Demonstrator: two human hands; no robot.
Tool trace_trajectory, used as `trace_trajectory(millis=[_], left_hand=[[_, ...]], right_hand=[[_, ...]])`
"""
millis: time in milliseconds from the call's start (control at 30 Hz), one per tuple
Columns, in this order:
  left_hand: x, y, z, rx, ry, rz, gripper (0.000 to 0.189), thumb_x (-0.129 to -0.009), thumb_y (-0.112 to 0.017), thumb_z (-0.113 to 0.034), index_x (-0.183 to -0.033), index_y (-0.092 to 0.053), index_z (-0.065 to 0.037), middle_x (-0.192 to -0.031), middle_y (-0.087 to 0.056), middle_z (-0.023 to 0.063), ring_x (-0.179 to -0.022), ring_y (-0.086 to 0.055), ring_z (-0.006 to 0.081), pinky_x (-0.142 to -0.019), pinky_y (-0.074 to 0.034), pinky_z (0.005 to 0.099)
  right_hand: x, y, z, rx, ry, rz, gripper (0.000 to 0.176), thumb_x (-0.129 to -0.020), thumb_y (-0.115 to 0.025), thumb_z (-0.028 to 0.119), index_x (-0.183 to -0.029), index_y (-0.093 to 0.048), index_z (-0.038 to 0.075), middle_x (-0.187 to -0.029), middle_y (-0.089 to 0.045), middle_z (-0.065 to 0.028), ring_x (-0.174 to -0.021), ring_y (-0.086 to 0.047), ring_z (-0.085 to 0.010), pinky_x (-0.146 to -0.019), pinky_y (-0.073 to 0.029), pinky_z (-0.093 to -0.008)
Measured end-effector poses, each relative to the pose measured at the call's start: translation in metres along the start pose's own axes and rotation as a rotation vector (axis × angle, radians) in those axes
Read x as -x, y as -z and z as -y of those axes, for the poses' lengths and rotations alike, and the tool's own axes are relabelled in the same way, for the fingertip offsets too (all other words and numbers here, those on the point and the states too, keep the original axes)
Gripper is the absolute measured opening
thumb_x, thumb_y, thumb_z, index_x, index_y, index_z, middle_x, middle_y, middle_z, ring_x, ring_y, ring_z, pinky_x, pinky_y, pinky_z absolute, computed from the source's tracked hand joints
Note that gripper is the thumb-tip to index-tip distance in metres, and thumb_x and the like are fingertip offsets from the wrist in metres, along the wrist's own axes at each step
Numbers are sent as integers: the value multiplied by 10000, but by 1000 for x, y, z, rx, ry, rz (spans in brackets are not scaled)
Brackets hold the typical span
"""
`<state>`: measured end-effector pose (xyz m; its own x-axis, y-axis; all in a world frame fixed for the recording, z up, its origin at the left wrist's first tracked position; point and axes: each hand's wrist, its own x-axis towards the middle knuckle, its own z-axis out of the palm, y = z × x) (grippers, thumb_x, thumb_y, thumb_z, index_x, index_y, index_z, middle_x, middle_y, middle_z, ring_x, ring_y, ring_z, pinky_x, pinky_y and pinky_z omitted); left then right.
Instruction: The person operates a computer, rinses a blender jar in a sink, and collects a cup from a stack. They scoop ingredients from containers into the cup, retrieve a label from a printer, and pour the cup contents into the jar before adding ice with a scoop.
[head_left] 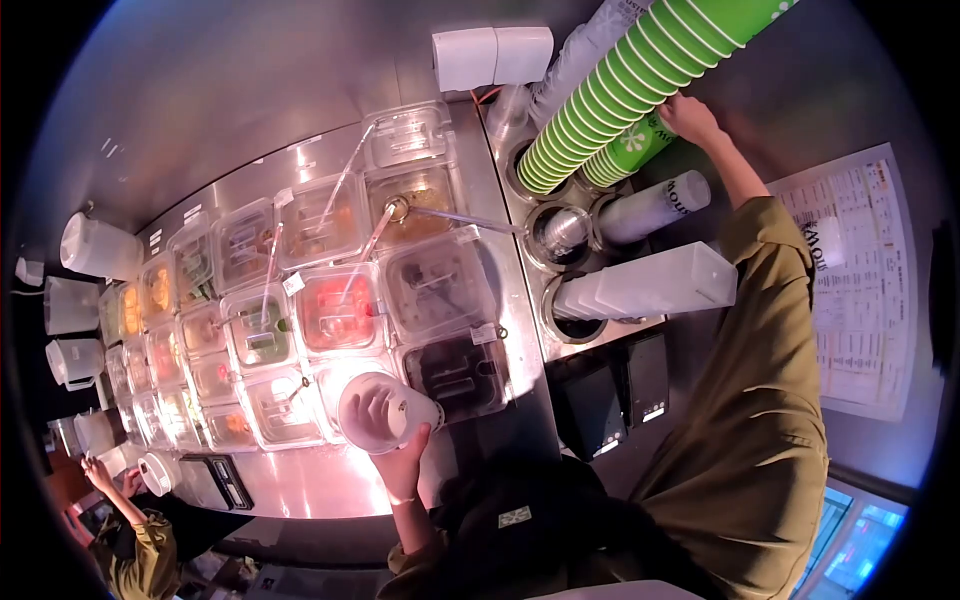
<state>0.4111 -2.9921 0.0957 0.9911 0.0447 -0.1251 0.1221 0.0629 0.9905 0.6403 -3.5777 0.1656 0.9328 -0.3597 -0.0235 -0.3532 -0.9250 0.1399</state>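
Note:
My left hand is closed around a translucent plastic cup, tilted so its open mouth faces up and left. The cup is over the front row of ingredient tubs, beside a tub of dark contents. At the cup holders, my right hand has its fingers closed on the end of a short stack of green cups. Next to it leans a much longer stack of green cups. The tall stack partly hides the right fingertips.
Lidded clear tubs, several with long spoons, fill the steel counter. Cup holders carry clear cups and white square-sided cups. Two dark tablets lie nearer me. A printed sheet is at right. Another person works at far left.

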Motion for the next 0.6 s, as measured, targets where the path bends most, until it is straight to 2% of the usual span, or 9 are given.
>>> trace_trajectory(millis=[67, 133, 200, 267, 333, 467, 533, 567, 600], left_hand=[[2, 0, 1, 1, 7, 8, 961, -619, -759, -125, -1350, -142, -37, -1281, -339, 118, -1185, -353, 262, -1012, -273, 394], [12, 10, 4, -14, 3, 25, 954, -613, -756, -118, -1344, -151, -20, -1294, -333, 126, -1195, -339, 262, -1013, -265, 388], [36, 37, 8, -73, -6, 10, 938, -616, -752, -124, -1340, -167, -13, -1309, -328, 132, -1210, -325, 270, -1014, -264, 392], [70, 58, 8, -90, 101, -318, 911, -630, -740, -130, -1341, -183, -13, -1335, -317, 159, -1227, -320, 287, -1000, -302, 410], [121, 117, 68, -445, 65, -537, 787, -677, -717, -81, -1311, -260, 10, -1288, -383, 155, -1137, -406, 275, -965, -340, 377], [152, 141, 102, -729, 88, -904, 675, -698, -707, -51, -1263, -347, 30, -1236, -444, 181, -1076, -473, 267, -915, -407, 369], [148, 134, 106, -767, 223, -924, 626, -695, -717, -56, -1220, -393, 55, -1164, -496, 190, -1022, -508, 266, -881, -432, 360], [142, 128, 106, -780, 286, -921, 603, -694, -722, -59, -1198, -417, 67, -1128, -522, 194, -994, -526, 265, -863, -444, 355], [133, 120, 105, -793, 346, -910, 580, -693, -727, -61, -1177, -440, 80, -1092, -548, 199, -967, -543, 264, -846, -457, 350]], right_hand=[[0, -11, 4, -4, -67, 7, 486, -851, -413, 446, -1050, -520, 15, -964, -588, -256, -855, -584, -395, -753, -470, -464], [-16, -38, -6, 133, 290, -102, 583, -821, -426, 503, -1151, -481, 25, -994, -592, -231, -805, -609, -374, -688, -497, -448], [6, 3, 30, -235, -88, 346, 694, -764, -494, 549, -1237, -420, 47, -979, -604, -189, -752, -627, -318, -567, -521, -388], [-5, -21, 21, -280, 51, 294, 771, -709, -566, 568, -1244, -402, 37, -938, -607, -166, -661, -625, -262, -446, -502, -335], [-14, -24, 17, -246, 23, 311, 763, -716, -588, 544, -1240, -395, 24, -904, -609, -175, -608, -620, -261, -403, -484, -325], [-13, -23, 21, -217, 20, 263, 819, -702, -587, 580, -1245, -369, 7, -882, -607, -195, -599, -621, -277, -419, -484, -340], [-8, -18, 25, -221, -1, 272, 849, -690, -586, 601, -1246, -358, 1, -884, -606, -206, -628, -627, -288, -451, -493, -348], [-38, -57, -10, -165, 181, 80, 866, -678, -578, 627, -1234, -368, -3, -866, -606, -202, -655, -627, -290, -512, -501, -355], [-14, -27, 15, -167, 80, 174, 860, -672, -579, 632, -1216, -388, -7, -870, -609, -195, -689, -626, -296, -559, -503, -364]])
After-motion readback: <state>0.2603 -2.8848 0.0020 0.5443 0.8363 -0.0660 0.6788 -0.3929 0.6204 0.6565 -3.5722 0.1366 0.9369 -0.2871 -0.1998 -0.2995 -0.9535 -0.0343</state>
